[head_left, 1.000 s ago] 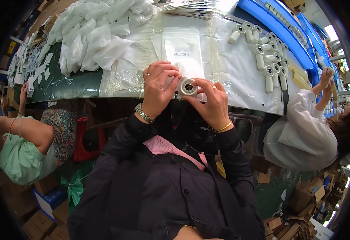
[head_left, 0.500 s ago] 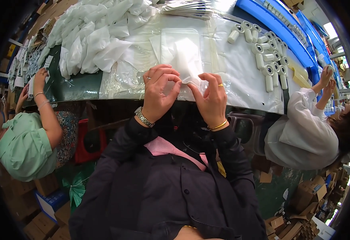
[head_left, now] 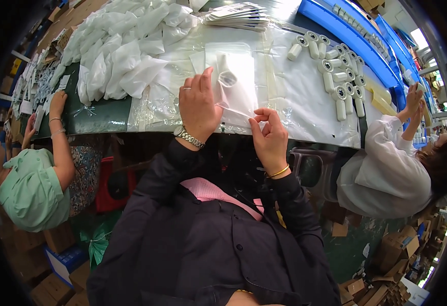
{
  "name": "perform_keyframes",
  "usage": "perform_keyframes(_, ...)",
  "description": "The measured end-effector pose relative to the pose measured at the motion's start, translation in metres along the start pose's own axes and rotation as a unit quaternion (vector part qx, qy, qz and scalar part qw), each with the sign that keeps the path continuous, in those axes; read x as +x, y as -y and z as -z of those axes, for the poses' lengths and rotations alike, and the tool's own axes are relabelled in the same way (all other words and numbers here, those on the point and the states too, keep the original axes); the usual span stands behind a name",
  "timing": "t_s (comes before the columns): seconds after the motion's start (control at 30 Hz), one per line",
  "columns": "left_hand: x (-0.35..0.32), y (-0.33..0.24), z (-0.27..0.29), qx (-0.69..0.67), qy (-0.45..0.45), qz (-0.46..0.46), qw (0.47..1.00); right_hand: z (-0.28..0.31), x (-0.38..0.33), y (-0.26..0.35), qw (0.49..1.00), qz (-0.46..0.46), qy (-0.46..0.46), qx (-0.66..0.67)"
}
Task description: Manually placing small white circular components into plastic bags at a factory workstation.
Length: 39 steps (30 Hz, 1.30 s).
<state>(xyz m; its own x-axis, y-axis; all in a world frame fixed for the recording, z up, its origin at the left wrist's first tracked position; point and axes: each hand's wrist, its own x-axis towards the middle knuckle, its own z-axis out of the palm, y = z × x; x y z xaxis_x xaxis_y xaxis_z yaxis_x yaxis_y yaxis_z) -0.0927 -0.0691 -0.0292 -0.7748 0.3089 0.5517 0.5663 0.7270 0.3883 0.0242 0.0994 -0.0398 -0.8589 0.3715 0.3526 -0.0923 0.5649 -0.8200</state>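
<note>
A translucent white plastic bag (head_left: 240, 99) lies in front of me, with a rounded white part (head_left: 227, 78) showing through it. My right hand (head_left: 271, 140) pinches the bag's near right corner between thumb and forefinger. At the bag's left edge, my left hand (head_left: 199, 106) has its fingers together and pointing away from me, its thumb side against the plastic. The bag's near edge runs taut between the two hands. Beneath it is a stack of flat bags (head_left: 246, 50).
Filled white bags (head_left: 126, 51) are heaped at the left. White roller-like parts (head_left: 342, 76) stand in rows at the right, beside blue trays (head_left: 353, 38). Folded printed sheets (head_left: 236, 16) lie at the back. Co-workers sit at left (head_left: 34, 183) and right (head_left: 387, 168).
My left hand has turned and moved forward along the bag's left side. My right hand has drawn slightly nearer to me. The rounded part inside the bag now shows clearly.
</note>
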Motion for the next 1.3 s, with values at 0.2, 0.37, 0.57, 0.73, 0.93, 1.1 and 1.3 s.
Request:
perform_keyframes(0.2,-0.02,-0.011,0.018,-0.107,0.148,0.124,0.975,0.011,-0.003,-0.004,1.0,-0.007,0.003,0.02)
perform_keyframes(0.37,-0.043,-0.001,0.042,-0.332,0.17,0.189,0.908,0.039,-0.012,-0.013,0.996,-0.062,-0.057,0.006)
perform_keyframes(0.57,-0.034,0.01,0.07,-0.501,0.284,0.386,0.72,0.042,-0.011,0.019,0.991,0.077,-0.047,-0.102)
perform_keyframes(0.73,-0.028,0.022,0.055,-0.427,0.295,0.402,0.754,0.002,0.002,0.038,0.991,0.123,0.05,-0.025)
perform_keyframes(0.93,-0.024,0.019,0.056,-0.461,0.28,0.364,0.759,-0.014,0.013,0.043,0.985,0.142,0.095,-0.013)
perform_keyframes(1.1,-0.044,0.032,0.041,-0.452,0.268,0.394,0.754,-0.03,0.006,0.028,0.969,0.194,0.135,-0.068)
perform_keyframes(1.3,-0.05,0.047,0.039,-0.441,0.262,0.326,0.794,-0.044,0.0,0.031,0.98,0.191,0.056,-0.004)
